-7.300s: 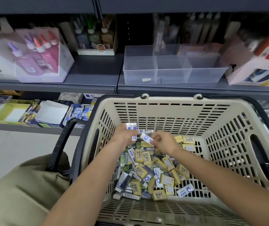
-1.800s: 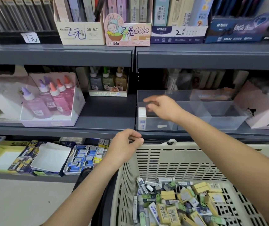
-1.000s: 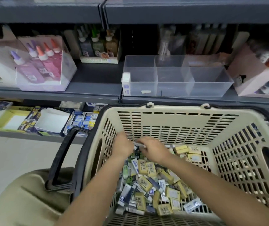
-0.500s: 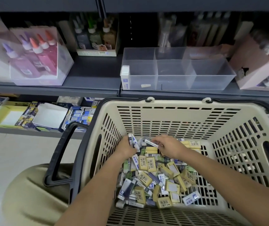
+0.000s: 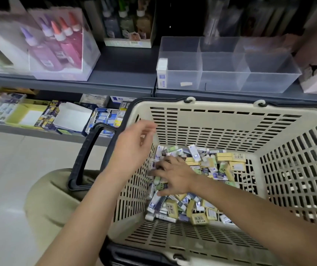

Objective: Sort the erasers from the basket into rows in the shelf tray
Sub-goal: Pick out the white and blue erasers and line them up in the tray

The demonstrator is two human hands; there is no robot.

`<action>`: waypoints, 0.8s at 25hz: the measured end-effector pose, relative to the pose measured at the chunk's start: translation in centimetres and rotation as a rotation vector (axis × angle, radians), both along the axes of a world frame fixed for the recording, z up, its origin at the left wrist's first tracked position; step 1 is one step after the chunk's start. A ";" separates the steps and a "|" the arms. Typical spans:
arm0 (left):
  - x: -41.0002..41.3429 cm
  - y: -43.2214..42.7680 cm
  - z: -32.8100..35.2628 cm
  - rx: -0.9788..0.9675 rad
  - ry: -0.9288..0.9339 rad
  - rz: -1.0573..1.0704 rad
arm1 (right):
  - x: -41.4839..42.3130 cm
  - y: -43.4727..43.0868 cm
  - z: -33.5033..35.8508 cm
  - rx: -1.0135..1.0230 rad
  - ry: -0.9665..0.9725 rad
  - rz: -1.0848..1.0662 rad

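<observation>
Grey metal shelving runs across the top of the view, and the cream plastic basket (image 5: pixel 230 121) below it serves as the landmark. Up and to the left of the basket, a clear box of glue bottles (image 5: pixel 57 41) sits on the shelf. At the basket's left rim, the left hand (image 5: pixel 132 148) hovers with fingers spread and nothing in its grip; half a second ago it was down among the erasers holding some. Inside the basket, on the left of the pile, the right hand (image 5: pixel 173 175) lies flat on the erasers (image 5: pixel 201 166), fingers splayed, probably sifting for a matching kind; whether anything is pinched beneath it cannot be told. Above the basket, on the shelf, stands the clear divided shelf tray (image 5: pixel 249 81). A short stack of white and blue erasers (image 5: pixel 162 72) stands against its left wall, likely starting the first row; the other compartments look empty, as before.
</observation>
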State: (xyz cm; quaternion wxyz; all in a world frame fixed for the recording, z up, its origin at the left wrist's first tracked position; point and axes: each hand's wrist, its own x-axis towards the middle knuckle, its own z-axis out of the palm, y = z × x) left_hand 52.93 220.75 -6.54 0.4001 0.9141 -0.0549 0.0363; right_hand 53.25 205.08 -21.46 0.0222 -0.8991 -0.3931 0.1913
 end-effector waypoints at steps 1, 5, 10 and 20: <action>-0.4 -0.1 -0.2 0.049 0.006 -0.077 | -0.1 -0.4 0.0 -0.006 -0.033 0.010; -0.3 -0.3 -0.9 0.143 0.098 -0.165 | -0.1 -5.0 0.8 -0.047 -0.071 0.041; -0.3 -0.1 -1.2 0.099 0.162 -0.146 | -1.4 -11.2 2.2 -0.181 -0.149 -0.040; -0.5 0.2 -2.2 0.182 0.322 -0.232 | -3.9 -7.5 0.8 -0.134 0.026 0.158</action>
